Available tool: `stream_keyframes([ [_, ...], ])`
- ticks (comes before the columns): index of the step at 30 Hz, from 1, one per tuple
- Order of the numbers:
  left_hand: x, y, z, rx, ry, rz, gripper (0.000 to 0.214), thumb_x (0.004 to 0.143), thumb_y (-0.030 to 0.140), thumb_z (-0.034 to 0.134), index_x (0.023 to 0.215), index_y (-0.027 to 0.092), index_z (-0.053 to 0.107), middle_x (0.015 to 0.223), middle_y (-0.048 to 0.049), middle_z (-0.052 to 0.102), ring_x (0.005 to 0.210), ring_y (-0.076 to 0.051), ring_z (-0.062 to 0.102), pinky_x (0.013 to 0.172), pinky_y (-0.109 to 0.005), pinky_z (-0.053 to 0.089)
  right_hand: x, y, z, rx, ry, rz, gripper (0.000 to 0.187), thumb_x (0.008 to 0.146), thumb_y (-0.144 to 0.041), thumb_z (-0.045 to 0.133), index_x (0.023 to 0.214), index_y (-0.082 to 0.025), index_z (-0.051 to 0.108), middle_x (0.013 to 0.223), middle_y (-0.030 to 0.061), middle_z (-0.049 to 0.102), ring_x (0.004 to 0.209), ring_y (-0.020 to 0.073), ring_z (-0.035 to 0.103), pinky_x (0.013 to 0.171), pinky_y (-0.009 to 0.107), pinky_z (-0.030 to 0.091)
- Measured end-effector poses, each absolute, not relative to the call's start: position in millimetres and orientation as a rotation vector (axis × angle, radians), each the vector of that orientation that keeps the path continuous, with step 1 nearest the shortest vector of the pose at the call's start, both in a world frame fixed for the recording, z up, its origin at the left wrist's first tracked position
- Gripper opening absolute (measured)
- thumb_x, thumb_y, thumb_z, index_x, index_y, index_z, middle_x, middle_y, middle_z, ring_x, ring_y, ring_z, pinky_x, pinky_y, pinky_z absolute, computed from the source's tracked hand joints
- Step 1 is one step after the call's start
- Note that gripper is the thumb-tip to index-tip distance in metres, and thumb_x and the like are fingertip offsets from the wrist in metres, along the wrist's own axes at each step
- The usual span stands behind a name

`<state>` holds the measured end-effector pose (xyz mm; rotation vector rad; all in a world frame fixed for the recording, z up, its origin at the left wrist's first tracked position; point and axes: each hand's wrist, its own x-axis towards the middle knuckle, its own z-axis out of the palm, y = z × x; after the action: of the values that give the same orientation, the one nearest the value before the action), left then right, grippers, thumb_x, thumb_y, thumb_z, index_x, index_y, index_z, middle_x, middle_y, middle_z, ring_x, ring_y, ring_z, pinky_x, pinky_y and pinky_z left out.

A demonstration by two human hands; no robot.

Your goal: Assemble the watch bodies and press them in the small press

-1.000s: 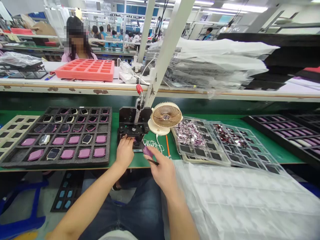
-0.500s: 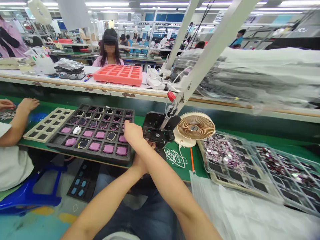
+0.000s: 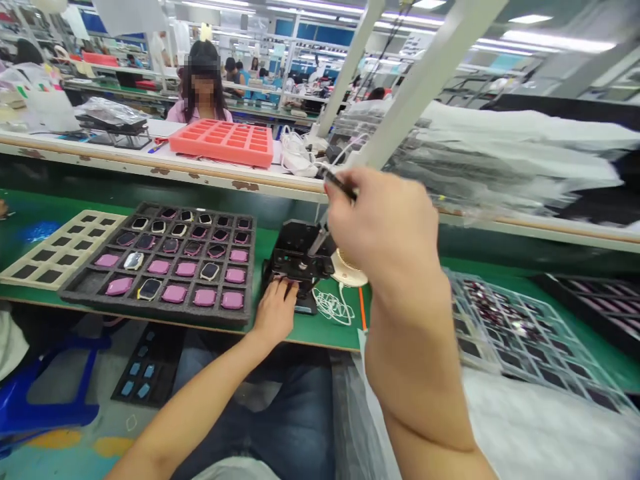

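Note:
My left hand (image 3: 276,312) lies at the foot of a small black hand press (image 3: 299,257) on the green bench, fingers stretched against its base; what is under the fingertips is hidden. My right hand (image 3: 385,227) is raised above the press in a closed fist around the press lever, and a thin dark stick (image 3: 340,183) juts from between its fingers. To the left of the press, a black foam tray (image 3: 249,270) holds several purple and glossy dark watch-shaped parts.
A beige tray (image 3: 30,257) lies further left. A white cable (image 3: 330,307), an orange pencil (image 3: 361,310) and a fan's base (image 3: 347,273) lie by the press. Clear trays of small parts (image 3: 500,320) stand on the right. A person (image 3: 200,80) sits beyond a pink tray (image 3: 220,140).
My right hand has left the black foam tray and risen to the press lever. My left hand has come out from under my right arm to the press base. The view has shifted slightly.

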<state>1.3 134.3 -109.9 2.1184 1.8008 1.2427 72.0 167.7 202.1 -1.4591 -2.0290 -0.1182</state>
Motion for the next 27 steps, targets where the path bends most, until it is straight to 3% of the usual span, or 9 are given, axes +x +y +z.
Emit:
stream_keyframes([
  [3,0,125,-112,2.109,1.763,1.295,0.043,0.098,0.005,0.046,0.139,0.007,0.058,0.149,-0.0259,0.055,0.152,-0.038,0.041,0.123,-0.061,0.039,89,231,211,-1.462,-2.009,-0.054,0.027,0.095,-0.037,0.067,0.097,-0.012,0.077,0.091,0.0182,0.073,0.108,0.0384,0.066,0.098,0.060,0.048],
  [6,-3,95,-111,2.128,1.689,1.324,0.043,0.098,-0.001,0.040,0.134,0.011,0.060,0.152,-0.0230,0.053,0.153,-0.034,0.040,0.122,-0.059,0.044,98,280,197,-1.357,-2.247,0.079,0.025,0.092,-0.035,0.069,0.093,-0.012,0.078,0.086,0.0163,0.075,0.100,0.0338,0.069,0.096,0.056,0.052],
  [9,-9,47,-103,2.184,1.581,1.325,0.042,0.097,-0.002,0.042,0.128,0.016,0.063,0.149,-0.0175,0.058,0.152,-0.029,0.043,0.120,-0.054,0.048,101,278,179,-1.206,-2.244,0.116,0.032,0.095,-0.030,0.062,0.118,-0.011,0.074,0.107,0.0175,0.076,0.108,0.0340,0.069,0.101,0.055,0.052],
  [12,-27,1,-84,2.215,1.460,1.340,0.044,0.096,-0.003,0.045,0.130,0.019,0.063,0.147,-0.0158,0.060,0.150,-0.029,0.045,0.120,-0.052,0.047,106,231,158,-0.984,-1.999,0.050,0.045,0.100,-0.029,0.056,0.143,-0.016,0.060,0.134,0.0157,0.069,0.120,0.0325,0.066,0.105,0.052,0.051],
  [15,-65,-17,-52,2.173,1.541,1.407,0.043,0.096,0.000,0.049,0.130,0.023,0.064,0.138,-0.0123,0.066,0.138,-0.027,0.057,0.116,-0.048,0.050,115,176,124,-0.873,-1.768,0.062,0.041,0.104,-0.032,0.057,0.144,-0.022,0.057,0.129,0.0113,0.071,0.089,0.0224,0.071,0.079,0.037,0.058],
  [17,-98,-7,-31,2.128,1.780,1.402,0.035,0.099,0.006,0.050,0.125,0.024,0.066,0.125,-0.0099,0.072,0.125,-0.024,0.064,0.111,-0.043,0.052,118,150,94,-0.861,-1.678,0.109,0.032,0.103,-0.032,0.060,0.134,-0.024,0.062,0.128,0.0100,0.073,0.060,0.0133,0.062,0.059,0.031,0.051],
  [19,-133,20,-12,2.068,2.119,1.200,0.029,0.102,0.014,0.047,0.124,0.021,0.064,0.122,-0.0113,0.072,0.120,-0.025,0.066,0.110,-0.042,0.051,117,138,66,-0.846,-1.642,0.163,0.022,0.104,-0.029,0.060,0.124,-0.024,0.066,0.134,0.0110,0.073,0.048,0.0081,0.051,0.049,0.028,0.043],
  [23,-183,92,5,2.024,2.269,0.882,0.029,0.101,0.017,0.048,0.122,0.012,0.066,0.124,-0.0197,0.069,0.124,-0.032,0.062,0.112,-0.049,0.046,111,134,39,-0.843,-1.633,0.237,0.018,0.106,-0.026,0.056,0.120,-0.023,0.066,0.146,0.0143,0.066,0.047,0.0069,0.050,0.048,0.028,0.040],
  [27,-195,145,2,1.956,2.264,0.612,0.024,0.094,0.024,0.066,0.115,0.013,0.070,0.121,-0.0174,0.070,0.121,-0.034,0.063,0.110,-0.053,0.045,122,125,42,-0.885,-1.596,0.307,0.020,0.105,-0.029,0.058,0.120,-0.023,0.068,0.140,0.0130,0.068,0.048,0.0069,0.044,0.053,0.029,0.042],
])
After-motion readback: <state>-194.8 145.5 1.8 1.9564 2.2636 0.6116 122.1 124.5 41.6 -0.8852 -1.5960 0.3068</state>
